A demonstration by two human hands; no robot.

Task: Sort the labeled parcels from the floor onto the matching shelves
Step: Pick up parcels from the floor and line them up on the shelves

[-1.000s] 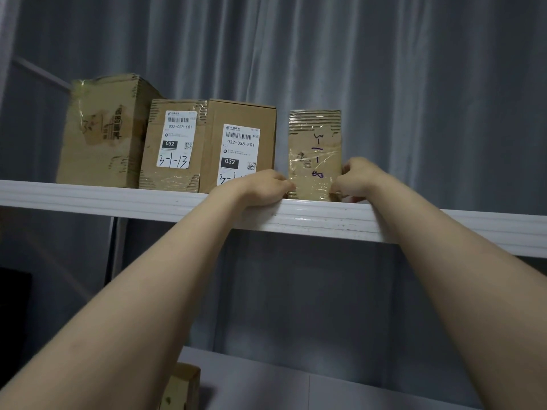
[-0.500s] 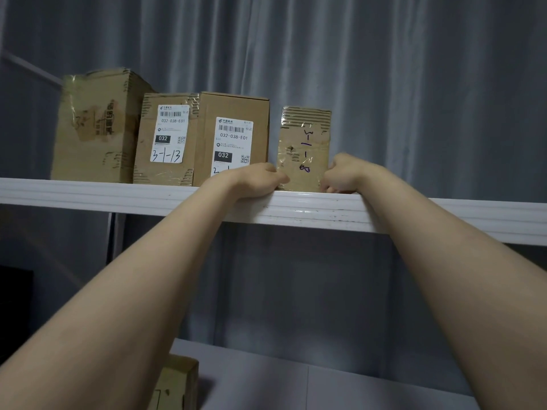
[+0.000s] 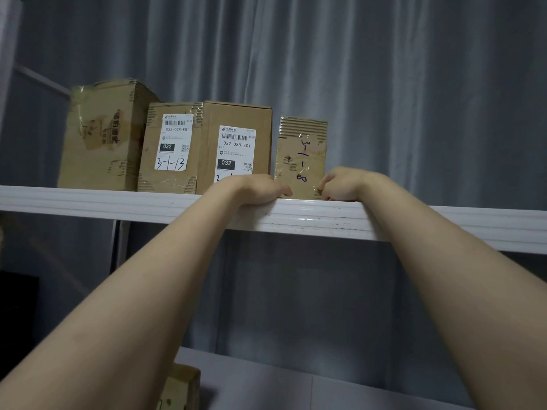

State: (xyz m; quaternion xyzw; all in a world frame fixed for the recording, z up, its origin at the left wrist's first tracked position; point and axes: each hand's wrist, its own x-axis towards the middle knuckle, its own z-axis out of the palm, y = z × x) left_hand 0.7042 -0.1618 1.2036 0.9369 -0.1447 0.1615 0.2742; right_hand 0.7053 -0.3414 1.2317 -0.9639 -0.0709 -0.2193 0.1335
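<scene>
From the head view, the small parcel (image 3: 302, 149) stands upright on the upper shelf (image 3: 88, 199), at the right end of the row and just beside the box with the 032 label (image 3: 236, 146). Its handwritten code faces out, probably so it can be checked against the neighbour marked 3-1-13 (image 3: 171, 146).

The left hand (image 3: 260, 189) and right hand (image 3: 340, 184) sit at its two lower corners, wrists resting on the shelf's front edge. Each grip is narrow, fingers curled in against the cardboard, holding the parcel from both sides. That looks like squaring it up near the edge before letting go.

By count, there are four parcels on this shelf: the big taped box (image 3: 103, 134) far left, two with printed labels and the small one. A fifth parcel (image 3: 180, 389) shows partly on the lower shelf (image 3: 296, 380). A grey curtain (image 3: 414, 84) hangs behind.
</scene>
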